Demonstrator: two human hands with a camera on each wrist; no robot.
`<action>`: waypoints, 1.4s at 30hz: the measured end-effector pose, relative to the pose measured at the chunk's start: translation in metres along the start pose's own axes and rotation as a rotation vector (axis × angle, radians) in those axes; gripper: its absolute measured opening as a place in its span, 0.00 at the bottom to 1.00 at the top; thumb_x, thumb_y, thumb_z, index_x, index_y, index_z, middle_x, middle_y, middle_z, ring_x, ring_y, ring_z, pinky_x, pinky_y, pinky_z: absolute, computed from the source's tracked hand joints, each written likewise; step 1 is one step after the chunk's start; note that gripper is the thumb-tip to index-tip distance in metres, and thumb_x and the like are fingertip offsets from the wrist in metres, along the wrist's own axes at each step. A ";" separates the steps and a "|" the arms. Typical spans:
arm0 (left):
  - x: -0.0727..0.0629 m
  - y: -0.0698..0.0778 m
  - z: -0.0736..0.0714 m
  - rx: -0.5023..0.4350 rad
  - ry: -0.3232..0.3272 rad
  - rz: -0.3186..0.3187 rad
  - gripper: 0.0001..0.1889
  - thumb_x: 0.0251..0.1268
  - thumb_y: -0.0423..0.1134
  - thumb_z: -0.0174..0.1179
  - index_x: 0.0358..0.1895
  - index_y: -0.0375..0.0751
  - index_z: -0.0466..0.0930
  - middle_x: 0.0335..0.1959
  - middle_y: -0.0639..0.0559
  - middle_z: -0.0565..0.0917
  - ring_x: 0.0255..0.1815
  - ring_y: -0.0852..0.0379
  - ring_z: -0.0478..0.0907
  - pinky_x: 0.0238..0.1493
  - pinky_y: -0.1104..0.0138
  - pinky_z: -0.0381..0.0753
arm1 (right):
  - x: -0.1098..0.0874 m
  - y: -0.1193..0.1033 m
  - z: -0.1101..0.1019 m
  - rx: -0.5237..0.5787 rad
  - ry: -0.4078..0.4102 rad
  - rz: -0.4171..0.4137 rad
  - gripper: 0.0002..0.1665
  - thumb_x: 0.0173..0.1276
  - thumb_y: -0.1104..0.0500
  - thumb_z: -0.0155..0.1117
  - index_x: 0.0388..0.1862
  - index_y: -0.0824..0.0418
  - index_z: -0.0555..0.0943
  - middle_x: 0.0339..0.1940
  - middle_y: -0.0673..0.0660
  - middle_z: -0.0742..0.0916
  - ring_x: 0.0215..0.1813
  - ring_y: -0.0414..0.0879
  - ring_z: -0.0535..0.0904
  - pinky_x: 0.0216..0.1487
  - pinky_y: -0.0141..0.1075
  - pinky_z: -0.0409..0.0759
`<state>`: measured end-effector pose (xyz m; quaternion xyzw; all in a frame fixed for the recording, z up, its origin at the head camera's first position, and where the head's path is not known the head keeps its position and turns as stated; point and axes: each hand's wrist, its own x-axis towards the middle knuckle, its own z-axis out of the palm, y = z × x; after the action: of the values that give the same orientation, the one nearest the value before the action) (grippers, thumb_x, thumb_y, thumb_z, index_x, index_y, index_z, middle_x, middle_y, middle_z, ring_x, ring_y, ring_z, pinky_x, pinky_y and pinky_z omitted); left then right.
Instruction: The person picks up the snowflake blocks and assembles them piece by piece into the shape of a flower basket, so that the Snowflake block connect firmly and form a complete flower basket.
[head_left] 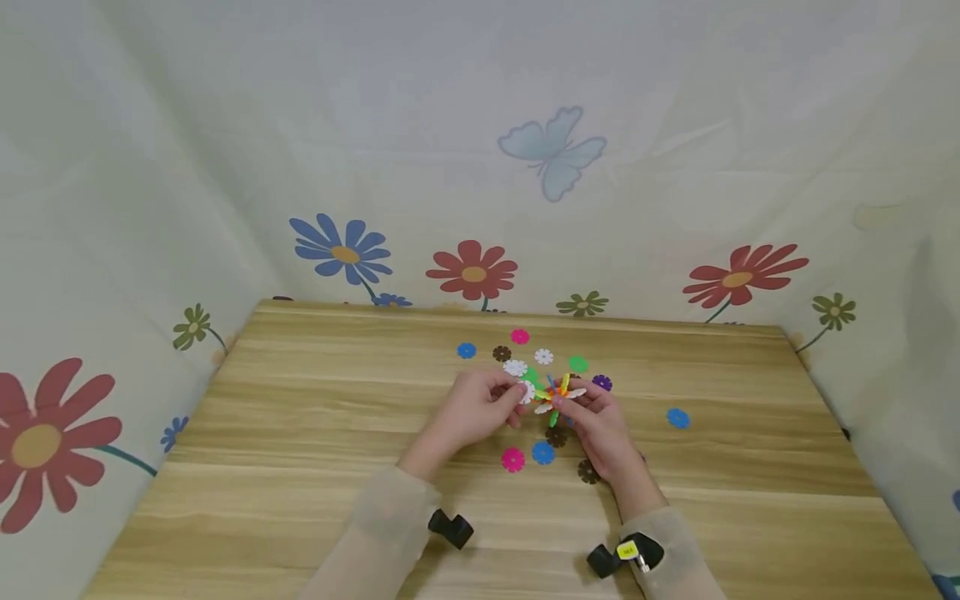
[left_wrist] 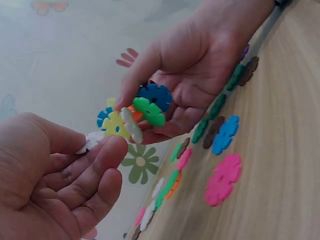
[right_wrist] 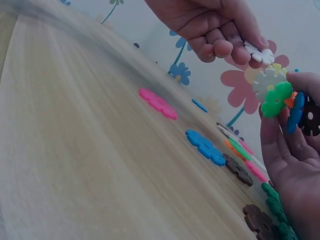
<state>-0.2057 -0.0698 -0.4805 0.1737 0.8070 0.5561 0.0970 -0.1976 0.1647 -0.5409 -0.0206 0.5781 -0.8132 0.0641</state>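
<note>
My left hand [head_left: 476, 407] pinches a white notched disc [right_wrist: 260, 53] between thumb and fingers. In my right hand [head_left: 606, 425] is a cluster of interlocked flower-shaped discs [head_left: 557, 395], gripped by thumb and fingers above the table. Yellow, white, green, blue, orange and dark brown pieces show in the cluster. The left wrist view has the white disc right beside the cluster's yellow disc [left_wrist: 116, 125]; whether they touch I cannot tell. On the cluster's near side in the right wrist view sits a green disc [right_wrist: 276, 99].
Loose discs lie around both hands on the wooden table [head_left: 315, 417]. Nearest are a pink disc [head_left: 513, 460], a blue disc [head_left: 543, 452] and a brown disc [head_left: 588, 471]. Another blue disc [head_left: 678, 418] lies off to the right. A flower-printed cloth [head_left: 420, 167] hangs behind the table.
</note>
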 end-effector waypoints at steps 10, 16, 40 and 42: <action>-0.001 0.000 0.011 0.047 -0.008 0.026 0.11 0.85 0.37 0.61 0.42 0.40 0.91 0.35 0.39 0.91 0.30 0.47 0.91 0.22 0.71 0.73 | -0.002 -0.002 0.003 -0.071 0.042 -0.061 0.12 0.73 0.74 0.72 0.49 0.60 0.88 0.52 0.48 0.93 0.52 0.42 0.87 0.56 0.33 0.85; -0.001 0.001 0.015 0.058 0.016 0.045 0.11 0.85 0.36 0.60 0.45 0.38 0.92 0.33 0.42 0.91 0.29 0.53 0.90 0.21 0.72 0.74 | -0.002 -0.003 0.004 -0.095 0.042 -0.087 0.13 0.73 0.75 0.70 0.52 0.67 0.87 0.52 0.46 0.93 0.53 0.41 0.87 0.58 0.32 0.84; 0.001 0.000 0.020 0.150 0.125 0.086 0.13 0.84 0.40 0.64 0.37 0.38 0.90 0.25 0.51 0.88 0.27 0.49 0.90 0.21 0.71 0.76 | -0.004 -0.002 0.003 -0.241 -0.010 -0.054 0.18 0.76 0.68 0.73 0.61 0.71 0.83 0.53 0.48 0.90 0.49 0.41 0.86 0.51 0.32 0.86; 0.002 -0.001 0.019 0.134 0.136 0.073 0.13 0.84 0.41 0.64 0.39 0.37 0.91 0.26 0.50 0.89 0.28 0.47 0.90 0.21 0.71 0.76 | -0.004 -0.003 0.002 -0.253 -0.039 -0.032 0.19 0.76 0.67 0.72 0.62 0.74 0.82 0.52 0.48 0.90 0.47 0.41 0.87 0.50 0.32 0.87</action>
<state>-0.2006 -0.0528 -0.4885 0.1709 0.8403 0.5144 0.0100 -0.1939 0.1648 -0.5374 -0.0538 0.6743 -0.7341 0.0591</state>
